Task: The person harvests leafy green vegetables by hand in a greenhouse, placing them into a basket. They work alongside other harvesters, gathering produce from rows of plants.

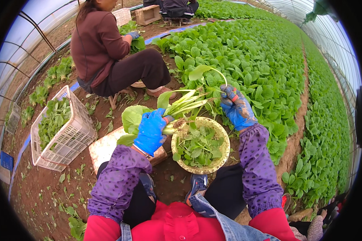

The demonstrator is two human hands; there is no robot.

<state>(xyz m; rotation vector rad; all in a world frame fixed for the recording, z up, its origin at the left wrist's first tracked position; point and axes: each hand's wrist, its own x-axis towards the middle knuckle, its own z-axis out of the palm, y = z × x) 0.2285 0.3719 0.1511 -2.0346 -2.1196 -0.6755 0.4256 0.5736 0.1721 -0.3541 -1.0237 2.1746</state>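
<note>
My left hand (pixel 150 131), in a blue glove, is closed around a bunch of leafy greens (pixel 185 105). The pale stalks and thin roots point right, and broad leaves hang out to the left of the hand. To the right, my gloved right hand (pixel 236 107) pinches a single leaf stalk (pixel 223 75) whose leaf bends over to the left. Soil marks the back of that glove. Below and between the hands stands a round yellow basin (pixel 227 147) with loose green leaves (pixel 199 147) in it. Some of the roots hang over its rim.
A white plastic crate (pixel 78 132) of greens (pixel 55 120) leans at the left. Beside my left forearm lies a pale block-like box (pixel 104 147). A seated co-worker (pixel 99 45) in blue gloves handles greens ahead. A dense bed of leafy plants (pixel 247 60) fills the right side.
</note>
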